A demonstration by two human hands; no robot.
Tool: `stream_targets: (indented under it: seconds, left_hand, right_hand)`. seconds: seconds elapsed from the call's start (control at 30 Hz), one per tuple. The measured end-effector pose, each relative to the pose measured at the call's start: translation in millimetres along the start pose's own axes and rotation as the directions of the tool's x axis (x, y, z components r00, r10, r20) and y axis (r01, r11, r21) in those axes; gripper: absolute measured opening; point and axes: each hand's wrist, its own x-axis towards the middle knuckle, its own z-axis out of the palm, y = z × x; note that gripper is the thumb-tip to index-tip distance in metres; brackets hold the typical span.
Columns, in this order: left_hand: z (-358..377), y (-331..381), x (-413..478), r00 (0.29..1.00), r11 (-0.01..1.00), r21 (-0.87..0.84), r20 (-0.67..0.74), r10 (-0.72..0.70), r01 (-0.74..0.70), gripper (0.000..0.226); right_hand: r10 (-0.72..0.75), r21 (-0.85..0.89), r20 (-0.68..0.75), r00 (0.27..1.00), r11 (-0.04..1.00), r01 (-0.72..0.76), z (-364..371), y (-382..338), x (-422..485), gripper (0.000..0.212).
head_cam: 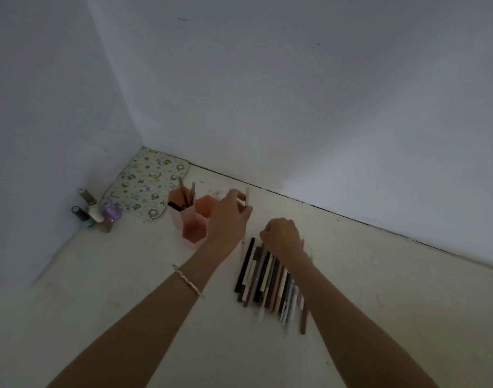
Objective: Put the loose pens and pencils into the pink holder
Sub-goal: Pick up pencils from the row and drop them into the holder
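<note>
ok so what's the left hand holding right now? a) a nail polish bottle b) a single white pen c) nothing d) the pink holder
b: the left hand pinches one thin white pen upright beside the pink holder, while the nail polish bottles stand untouched in the corner.

1. Pink hexagonal plastic holder (193,219), paler on the near faces.
2. Loose row of pens and pencils (270,278): black, white, brown, dusty pink, grey.
3. Cream floral-print mat (147,186), green and purple motifs.
4. Small bottles (95,212): brown, white, lilac, mint.
5. Silver twisted bracelet (187,280).
</note>
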Motion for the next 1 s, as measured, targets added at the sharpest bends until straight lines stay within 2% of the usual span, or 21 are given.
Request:
stream_targets:
  seconds: [0.1,0.17,0.3,0.37,0.43,0.5,0.53,0.6,0.67,0.73,0.9,1.0]
  left_hand:
    - [-20,7,2,0.992,0.991,-0.101,-0.101,0.078,-0.088,0.041]
    - [-29,4,0,0.988,0.983,-0.147,-0.128,0.088,-0.107,0.052]
    - [-39,-5,-4,0.982,0.986,-0.114,-0.161,0.103,-0.122,0.049]
    - [-45,-6,-6,0.979,0.982,-0.153,-0.191,0.076,-0.106,0.048]
    - [-57,-7,-3,0.960,0.968,-0.209,-0.267,0.080,-0.138,0.048]
    - [-75,-8,6,0.911,0.957,-0.213,-0.400,0.098,-0.197,0.047]
    - [-86,-10,11,0.873,0.953,-0.205,-0.476,0.101,-0.223,0.048]
    - [-108,-15,22,0.797,0.947,-0.190,-0.596,0.098,-0.258,0.049]
    - [-121,-23,30,0.762,0.953,-0.150,-0.639,0.110,-0.263,0.050]
    - [-123,-32,32,0.784,0.967,-0.085,-0.605,0.140,-0.238,0.048]
    - [-107,-59,27,0.882,0.979,0.135,-0.426,0.199,-0.156,0.034]
    - [-108,-67,24,0.856,0.982,0.156,-0.489,0.170,-0.106,0.032]
  right_hand:
    - [-0.018,-0.263,0.063,0.998,0.964,0.034,21,-5,-3,0.037]
    - [-0.010,-0.280,0.056,0.998,0.960,0.025,34,-11,-3,0.040]
    - [-0.012,-0.206,0.010,1.000,0.979,0.014,47,-31,-2,0.031]
    - [0.036,-0.099,0.019,0.999,0.994,-0.034,50,-39,-2,0.031]
    - [0.115,0.182,0.056,0.992,0.975,-0.123,47,-44,2,0.035]
    - [0.177,0.455,0.046,0.983,0.872,-0.178,32,-49,8,0.032]
    - [0.196,0.537,0.007,0.981,0.827,-0.169,21,-50,11,0.027]
    - [0.225,0.639,-0.093,0.970,0.760,-0.115,-5,-54,17,0.020]
    - [0.238,0.745,-0.173,0.956,0.666,-0.030,-26,-59,20,0.015]
    - [0.227,0.811,-0.255,0.940,0.579,0.080,-40,-66,17,0.014]
    - [0.164,0.808,-0.414,0.896,0.520,0.278,-60,-95,5,0.015]
    - [0.066,0.775,-0.474,0.878,0.504,0.381,-59,-119,-4,0.015]
